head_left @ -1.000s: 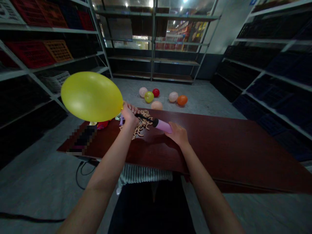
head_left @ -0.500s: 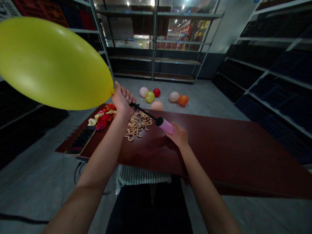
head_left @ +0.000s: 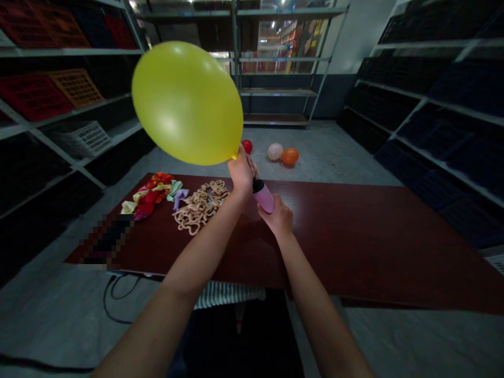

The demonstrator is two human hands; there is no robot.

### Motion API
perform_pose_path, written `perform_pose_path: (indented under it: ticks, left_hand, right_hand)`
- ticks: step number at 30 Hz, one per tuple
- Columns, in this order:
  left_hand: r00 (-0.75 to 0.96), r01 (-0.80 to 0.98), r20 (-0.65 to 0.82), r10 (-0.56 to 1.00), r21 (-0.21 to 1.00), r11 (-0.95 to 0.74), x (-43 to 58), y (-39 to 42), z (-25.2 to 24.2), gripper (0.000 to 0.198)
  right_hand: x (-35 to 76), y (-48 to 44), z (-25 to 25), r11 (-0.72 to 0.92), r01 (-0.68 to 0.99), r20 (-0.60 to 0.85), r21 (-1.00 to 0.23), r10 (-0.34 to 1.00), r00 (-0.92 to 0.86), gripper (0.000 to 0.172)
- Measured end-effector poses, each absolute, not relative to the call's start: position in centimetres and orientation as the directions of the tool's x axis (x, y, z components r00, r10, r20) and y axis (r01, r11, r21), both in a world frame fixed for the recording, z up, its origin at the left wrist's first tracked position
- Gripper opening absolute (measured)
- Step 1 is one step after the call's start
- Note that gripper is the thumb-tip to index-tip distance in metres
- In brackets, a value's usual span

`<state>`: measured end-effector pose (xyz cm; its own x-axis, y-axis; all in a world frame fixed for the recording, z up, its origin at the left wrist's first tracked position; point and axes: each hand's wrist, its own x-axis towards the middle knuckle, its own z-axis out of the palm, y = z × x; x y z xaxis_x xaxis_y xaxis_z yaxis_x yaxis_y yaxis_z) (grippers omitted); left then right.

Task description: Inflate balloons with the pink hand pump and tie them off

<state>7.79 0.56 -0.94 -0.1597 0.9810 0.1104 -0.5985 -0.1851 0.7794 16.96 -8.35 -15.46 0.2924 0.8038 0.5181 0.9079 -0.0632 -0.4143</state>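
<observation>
Two bare hands are held over a glossy red-brown table (head_left: 354, 236). A large yellow balloon (head_left: 187, 102) is held at its neck by the closed fingers of the left hand (head_left: 241, 170), the nearer one; its body lies up and to the left of them, its long axis slanting down rightward to the neck. Lower and to the right, a smooth pink pump (head_left: 264, 197) is wrapped by the fingers of the right hand (head_left: 279, 215), its black end pointed up-left, close to the left hand; whether a nozzle sits in the neck is hidden. The balloon's skin is taut and shiny. On the table, curly beige strands (head_left: 200, 205) are heaped beside limp, wrinkled balloons (head_left: 151, 194). Beyond, a round orange balloon (head_left: 290, 156) is seen on the grey floor.
</observation>
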Motion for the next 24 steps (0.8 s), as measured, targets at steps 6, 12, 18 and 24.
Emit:
perform_pose_path:
  ticks: [6, 12, 18, 24]
  left_hand:
    - [-0.14, -0.654, 0.06, 0.988, 0.744, -0.138, 7.2, 0.3, -2.5, 0.057]
    - [-0.115, -0.772, -0.148, 0.982, 0.635, 0.005, 2.0, 1.0, -4.9, 0.051]
    - [-0.162, -0.835, -0.204, 0.966, 0.55, -0.023, -2.2, -0.2, -6.6, 0.047]
    - [-0.234, -0.833, -0.171, 0.957, 0.542, -0.107, -5.6, -1.0, -5.9, 0.051]
  right_hand:
    - [17.2, -8.5, -15.5, -0.074, 0.917, 0.499, -0.393, 0.82, 0.28, 0.039]
    - [16.4, -8.6, -15.1, 0.037, 0.974, 0.515, -0.224, 0.853, 0.086, 0.033]
    - [16.0, -8.8, -15.4, 0.123, 0.988, 0.495, -0.093, 0.867, -0.061, 0.032]
    - [15.9, -9.0, -15.1, 0.151, 0.987, 0.485, -0.056, 0.868, -0.105, 0.035]
